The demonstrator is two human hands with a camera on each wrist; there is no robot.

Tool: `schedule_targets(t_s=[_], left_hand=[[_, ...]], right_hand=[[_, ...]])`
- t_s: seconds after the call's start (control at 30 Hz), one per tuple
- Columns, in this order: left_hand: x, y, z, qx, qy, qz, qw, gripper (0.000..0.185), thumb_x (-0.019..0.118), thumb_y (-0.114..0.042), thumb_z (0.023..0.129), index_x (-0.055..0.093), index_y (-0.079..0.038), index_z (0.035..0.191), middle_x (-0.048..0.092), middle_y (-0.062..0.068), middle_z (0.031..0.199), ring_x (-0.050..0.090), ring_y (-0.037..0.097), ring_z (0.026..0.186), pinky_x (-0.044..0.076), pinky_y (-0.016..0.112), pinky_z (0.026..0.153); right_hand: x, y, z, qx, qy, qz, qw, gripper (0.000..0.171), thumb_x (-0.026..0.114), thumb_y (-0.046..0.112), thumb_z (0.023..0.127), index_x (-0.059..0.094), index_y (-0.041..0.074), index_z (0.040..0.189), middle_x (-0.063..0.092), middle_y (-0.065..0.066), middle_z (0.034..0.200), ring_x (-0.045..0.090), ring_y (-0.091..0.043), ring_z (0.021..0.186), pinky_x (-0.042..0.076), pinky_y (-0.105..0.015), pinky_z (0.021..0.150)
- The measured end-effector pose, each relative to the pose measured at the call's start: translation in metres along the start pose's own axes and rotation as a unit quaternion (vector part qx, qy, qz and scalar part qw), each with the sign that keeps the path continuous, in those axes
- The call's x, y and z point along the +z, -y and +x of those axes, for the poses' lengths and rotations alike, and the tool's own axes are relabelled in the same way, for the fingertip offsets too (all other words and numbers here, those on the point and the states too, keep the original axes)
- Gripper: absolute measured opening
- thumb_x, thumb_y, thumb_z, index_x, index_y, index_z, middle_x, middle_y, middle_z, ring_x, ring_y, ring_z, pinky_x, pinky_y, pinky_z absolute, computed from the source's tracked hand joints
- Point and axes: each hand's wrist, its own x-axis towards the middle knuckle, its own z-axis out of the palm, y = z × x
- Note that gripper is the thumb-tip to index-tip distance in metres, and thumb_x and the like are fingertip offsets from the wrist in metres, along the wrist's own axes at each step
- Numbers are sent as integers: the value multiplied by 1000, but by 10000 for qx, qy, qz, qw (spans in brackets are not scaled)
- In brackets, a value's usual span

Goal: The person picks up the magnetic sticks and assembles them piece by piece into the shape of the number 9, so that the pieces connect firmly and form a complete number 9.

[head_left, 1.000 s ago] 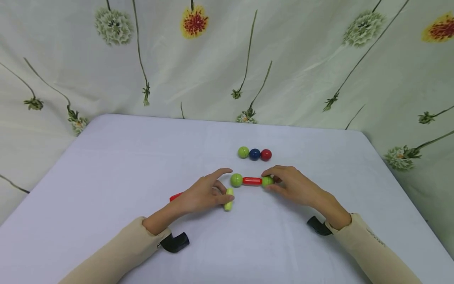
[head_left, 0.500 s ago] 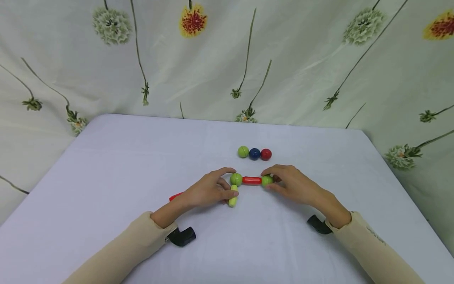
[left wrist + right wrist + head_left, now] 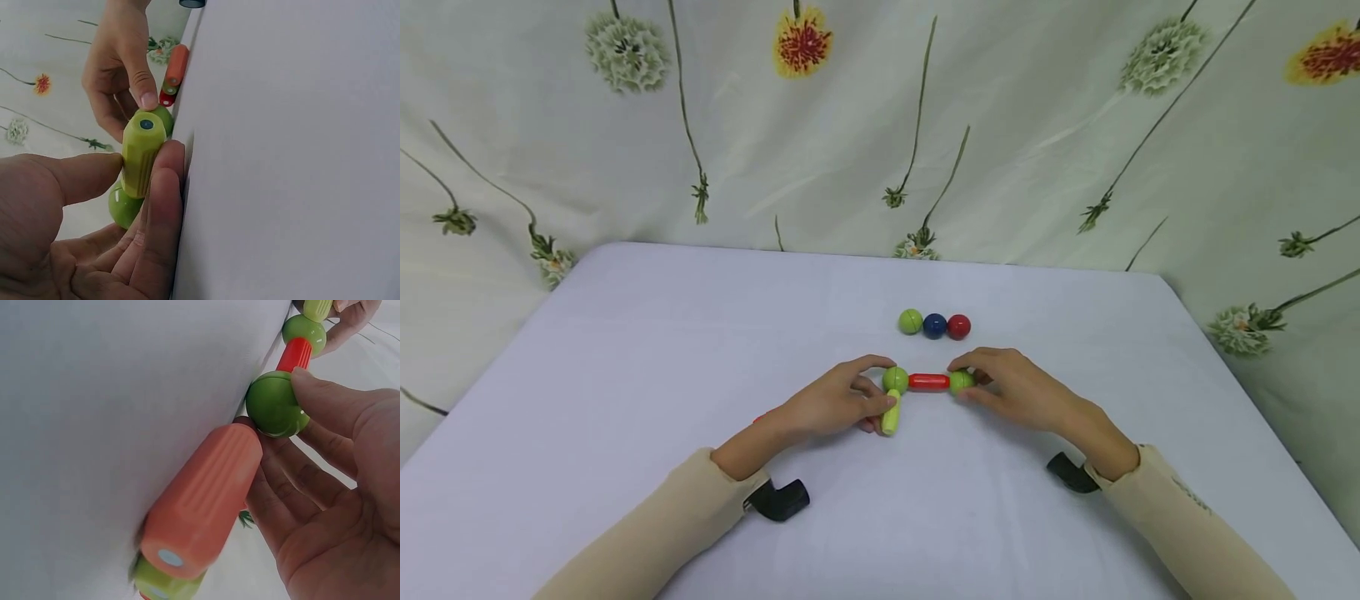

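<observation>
Yellow-green rod (image 3: 891, 413) sat pinched between the thumb and fingers of the left hand (image 3: 827, 408) near the centre of the frame, its far end touching a green ball (image 3: 896, 379) on the pale bench (image 3: 625, 350). From that ball a short red rod (image 3: 928, 382) ran rightward to a second green ball (image 3: 961, 382), which the right hand (image 3: 1022, 392) gripped with curled fingertips. The left grip was closed snugly round the yellow-green rod; the right grip was closed on its ball. An orange rod (image 3: 200, 500) lay under the right palm in the right wrist view, next to the ball there; whether the fingers held it could not be told. Just above the hands in the frame, three loose balls lay in a touching row: green (image 3: 910, 321), blue (image 3: 934, 325) and red (image 3: 958, 326). A floral curtain (image 3: 880, 125) filled the upper half of the frame.
</observation>
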Motion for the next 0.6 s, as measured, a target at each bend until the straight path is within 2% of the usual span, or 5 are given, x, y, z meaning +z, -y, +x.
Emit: schedule_targets(t_s=[0.23,0.6], left_hand=[[-4,0,1,-167,105,-248,9995,54,67,-19,87,41,-17,135,68,9,95,67,17,72,55,29,71],[-3,2,2,-144,124,-321,9993,55,68,-21,86,41,-17,134,68,9,94,66,16,72,55,28,72]], right_hand=[[-2,0,1,-57,35,-50,10000,38,69,24,85,60,16,121,64,5,107,59,-6,88,51,-28,81],[-19,-3,-2,44,-154,46,9999,40,67,24,87,58,11,123,65,-2,117,64,-13,94,53,-35,79]])
